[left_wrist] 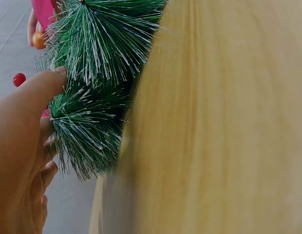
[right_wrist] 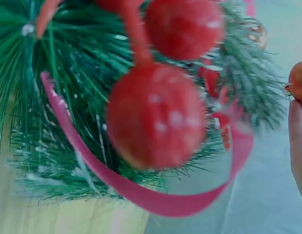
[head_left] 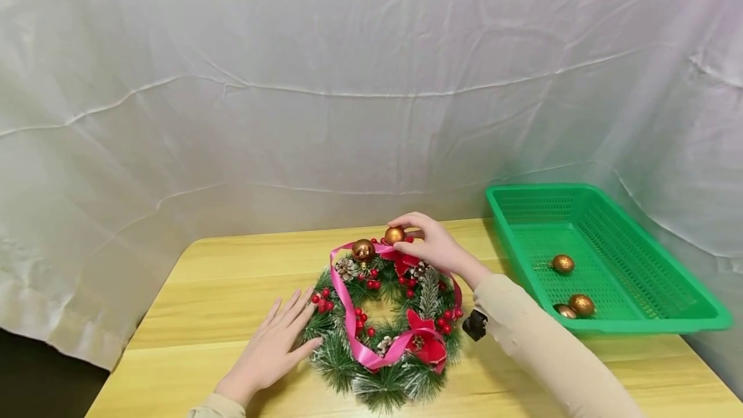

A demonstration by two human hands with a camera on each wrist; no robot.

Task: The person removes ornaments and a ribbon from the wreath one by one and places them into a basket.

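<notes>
A green wreath (head_left: pixel 383 392) with red berries, pine cones, red flowers and a loose pink ribbon (head_left: pixel 348 305) lies on the table. At its far side, my right hand (head_left: pixel 432 245) pinches a matte copper Christmas ball (head_left: pixel 395 235) between thumb and fingers, just over the greenery. Beside it, a shiny copper ball (head_left: pixel 363 250) sits on the wreath. My left hand (head_left: pixel 274 348) has its fingers spread at the wreath's left edge; in the left wrist view its thumb (left_wrist: pixel 46 87) touches the pine needles. Large red berries (right_wrist: pixel 156 117) fill the right wrist view.
A green plastic basket (head_left: pixel 656 326) stands at the right of the wooden table (head_left: pixel 180 315), with a few copper balls (head_left: pixel 563 264) inside. Pale cloth (head_left: pixel 348 134) hangs behind and along the sides.
</notes>
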